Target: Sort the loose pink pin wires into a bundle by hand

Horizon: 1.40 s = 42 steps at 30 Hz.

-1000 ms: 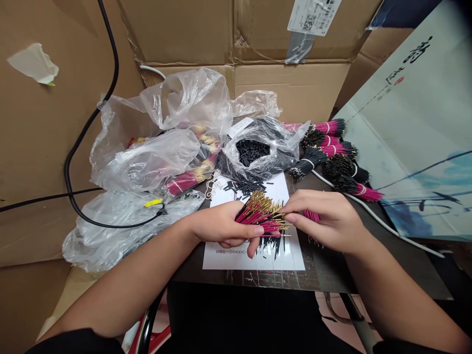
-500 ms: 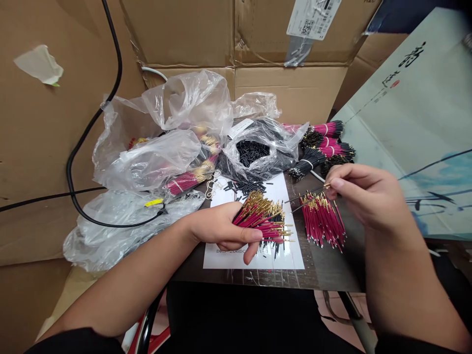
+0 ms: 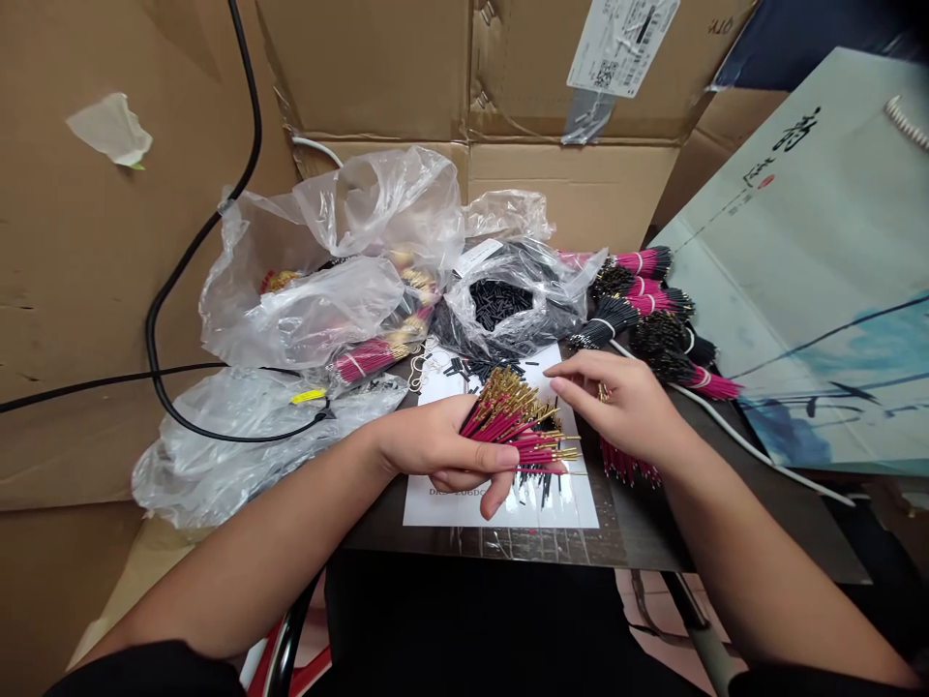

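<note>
A: Hands, wires?
B: Pink wires [image 3: 533, 449] are clasped in the left hand [image 3: 425, 440], above the paper [image 3: 428, 513]; right hand [image 3: 628, 402] is nearby, thumb and forefinger parted; anything tucked behind cannot be told.
A: Risk?
B: Wires could be spilled if the thumb's pressure is eased; the loose pile [image 3: 628, 467] could be scattered if brushed.

The left hand [image 3: 454, 450] is curled with its thumb pressed down; the right hand [image 3: 616, 402] hovers, fingers pointing inward.
</note>
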Available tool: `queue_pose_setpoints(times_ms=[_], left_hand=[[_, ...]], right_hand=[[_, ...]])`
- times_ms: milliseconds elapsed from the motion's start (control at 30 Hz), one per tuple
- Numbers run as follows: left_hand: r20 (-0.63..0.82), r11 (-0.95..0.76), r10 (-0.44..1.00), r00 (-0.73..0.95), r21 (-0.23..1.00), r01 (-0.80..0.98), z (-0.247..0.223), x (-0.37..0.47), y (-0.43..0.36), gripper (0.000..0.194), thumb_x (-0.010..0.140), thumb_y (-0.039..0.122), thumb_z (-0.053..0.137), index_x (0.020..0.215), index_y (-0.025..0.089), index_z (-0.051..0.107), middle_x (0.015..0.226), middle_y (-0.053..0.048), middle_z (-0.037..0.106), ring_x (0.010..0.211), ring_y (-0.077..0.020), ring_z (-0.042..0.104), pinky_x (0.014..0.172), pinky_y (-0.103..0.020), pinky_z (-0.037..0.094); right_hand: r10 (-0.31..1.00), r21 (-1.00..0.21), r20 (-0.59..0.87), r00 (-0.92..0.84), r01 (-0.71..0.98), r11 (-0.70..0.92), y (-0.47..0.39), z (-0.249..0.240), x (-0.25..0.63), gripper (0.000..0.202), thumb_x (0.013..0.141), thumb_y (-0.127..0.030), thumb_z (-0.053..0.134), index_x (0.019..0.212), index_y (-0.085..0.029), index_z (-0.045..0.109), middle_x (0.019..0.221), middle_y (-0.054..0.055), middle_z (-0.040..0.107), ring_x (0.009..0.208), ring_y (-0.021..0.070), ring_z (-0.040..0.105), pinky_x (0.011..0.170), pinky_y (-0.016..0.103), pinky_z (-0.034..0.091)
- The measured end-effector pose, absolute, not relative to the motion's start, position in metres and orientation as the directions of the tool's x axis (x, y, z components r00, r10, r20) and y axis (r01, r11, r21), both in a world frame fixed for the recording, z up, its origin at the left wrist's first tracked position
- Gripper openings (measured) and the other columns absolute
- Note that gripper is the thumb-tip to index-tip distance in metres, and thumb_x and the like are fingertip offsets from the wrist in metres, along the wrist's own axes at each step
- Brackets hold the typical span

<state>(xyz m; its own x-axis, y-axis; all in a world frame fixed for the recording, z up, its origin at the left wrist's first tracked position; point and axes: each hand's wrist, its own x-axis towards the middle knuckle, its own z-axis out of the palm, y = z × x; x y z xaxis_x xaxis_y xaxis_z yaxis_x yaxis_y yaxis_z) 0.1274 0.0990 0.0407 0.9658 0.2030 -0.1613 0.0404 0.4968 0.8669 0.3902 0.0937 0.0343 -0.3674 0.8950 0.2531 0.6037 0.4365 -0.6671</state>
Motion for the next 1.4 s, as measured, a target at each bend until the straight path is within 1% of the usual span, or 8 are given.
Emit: queue_pose_setpoints(times_ms=[100,200,267,333,567,767,1200,1400], left_hand=[[-0.173,0.48,0.214,0.961,0.876,0.051,0.038,0.128,0.1,0.035,0.098,0.043,0.062,0.087,0.01,0.069,0.062,-0.002,0.063,0.034,-0.0032,0.031,0.033,-0.018,0.028],[-0.2,0.469,0.229,0.953,0.88,0.072,0.032,0.128,0.1,0.042,0.098,0.048,0.061,0.081,0.01,0.068,0.048,0.003,0.049,0.033,-0.0044,0.027,0.033,-0.018,0.026],[-0.217,0.458,0.225,0.95,0.884,0.094,0.028,0.129,0.101,0.045,0.098,0.05,0.059,0.078,0.011,0.068,0.041,0.008,0.035,0.033,-0.0058,0.025,0.033,-0.019,0.025],[-0.227,0.446,0.214,0.95,0.888,0.112,0.025,0.129,0.102,0.046,0.098,0.051,0.059,0.077,0.011,0.068,0.039,0.009,0.031,0.033,-0.0063,0.025,0.034,-0.019,0.026],[-0.263,0.393,0.221,0.939,0.905,0.161,0.021,0.132,0.103,0.044,0.097,0.051,0.06,0.08,0.011,0.068,0.042,0.008,0.036,0.034,-0.007,0.029,0.034,-0.019,0.029],[-0.302,0.374,0.241,0.922,0.906,0.199,0.02,0.131,0.104,0.042,0.098,0.048,0.061,0.081,0.01,0.069,0.043,0.008,0.036,0.036,-0.0064,0.03,0.036,-0.02,0.027],[-0.311,0.383,0.276,0.91,0.903,0.193,0.03,0.133,0.105,0.046,0.097,0.052,0.062,0.078,0.01,0.068,0.041,0.008,0.035,0.034,-0.0064,0.028,0.036,-0.02,0.025],[-0.284,0.412,0.225,0.932,0.895,0.174,0.029,0.13,0.104,0.047,0.097,0.052,0.06,0.077,0.011,0.069,0.041,0.008,0.034,0.035,-0.0071,0.028,0.036,-0.021,0.027]], right_hand=[[0.848,-0.762,0.354,-0.393,0.404,0.506,0.087,0.044,0.386,0.016,0.099,-0.029,0.061,0.096,-0.021,0.075,0.09,0.004,0.074,0.081,0.0173,0.067,0.074,0.032,0.05],[0.811,-0.846,0.314,-0.493,0.242,0.475,0.081,0.05,0.38,0.013,0.098,-0.027,0.064,0.097,-0.021,0.076,0.086,0.003,0.073,0.078,0.0157,0.066,0.072,0.031,0.05],[0.809,-0.884,0.263,-0.525,0.204,0.42,0.079,0.051,0.378,0.013,0.097,-0.027,0.066,0.094,-0.02,0.077,0.084,0.003,0.073,0.075,0.015,0.065,0.07,0.03,0.05],[0.82,-0.921,0.203,-0.535,0.182,0.346,0.078,0.05,0.378,0.015,0.096,-0.028,0.066,0.09,-0.02,0.077,0.082,0.003,0.072,0.074,0.0144,0.064,0.069,0.029,0.049],[0.838,-0.981,-0.01,-0.546,0.167,0.097,0.082,0.044,0.383,0.018,0.093,-0.036,0.071,0.09,-0.019,0.079,0.088,0.005,0.075,0.079,0.0161,0.065,0.074,0.029,0.051],[0.843,-0.973,-0.08,-0.532,0.226,0.05,0.082,0.041,0.384,0.021,0.09,-0.039,0.074,0.089,-0.018,0.076,0.086,0.005,0.073,0.077,0.0161,0.063,0.071,0.029,0.05],[0.91,-0.962,0.077,-0.408,0.21,0.176,0.082,0.04,0.396,0.017,0.09,-0.037,0.074,0.089,-0.021,0.074,0.085,0.004,0.071,0.077,0.0164,0.064,0.072,0.03,0.053],[0.992,-0.983,0.076,-0.098,0.161,0.091,0.09,0.038,0.416,0.019,0.093,-0.039,0.07,0.087,-0.021,0.069,0.076,0.001,0.063,0.067,0.0128,0.057,0.063,0.026,0.047]])
